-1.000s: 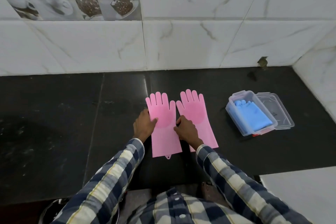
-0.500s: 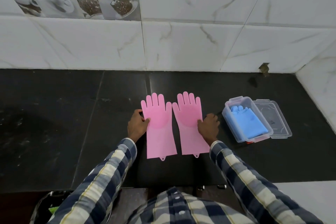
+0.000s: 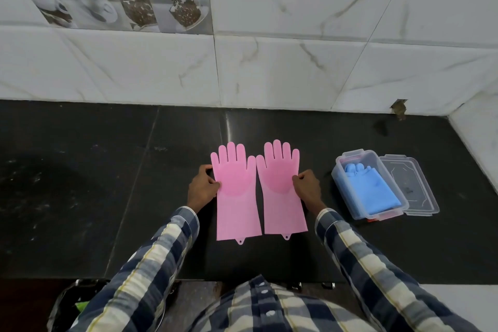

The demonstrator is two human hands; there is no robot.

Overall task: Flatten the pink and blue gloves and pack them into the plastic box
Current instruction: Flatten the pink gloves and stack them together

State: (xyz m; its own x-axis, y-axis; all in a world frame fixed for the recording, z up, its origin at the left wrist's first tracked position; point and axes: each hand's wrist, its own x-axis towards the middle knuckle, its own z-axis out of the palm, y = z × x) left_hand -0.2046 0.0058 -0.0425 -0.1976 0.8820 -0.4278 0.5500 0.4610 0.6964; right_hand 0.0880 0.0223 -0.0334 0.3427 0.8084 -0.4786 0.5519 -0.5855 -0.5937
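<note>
From the head view, we see the two pink gloves [image 3: 258, 191] lying flat, palms up, side by side on the dark counter [image 3: 107, 197]. Our left hand [image 3: 202, 189] pinches the outer edge of the left one, our right hand [image 3: 307, 188] the outer edge of the right one, fingers curled. The blue gloves [image 3: 370, 191] already lie in the open plastic box [image 3: 347, 159], its lid [image 3: 412, 186] beside it. We judge the pink pair flattened but not yet packed.

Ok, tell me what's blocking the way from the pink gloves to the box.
Nothing visible. Bare counter lies between the pink gloves and the open box; its lid lies beyond it. Blue gloves already lie inside.
</note>
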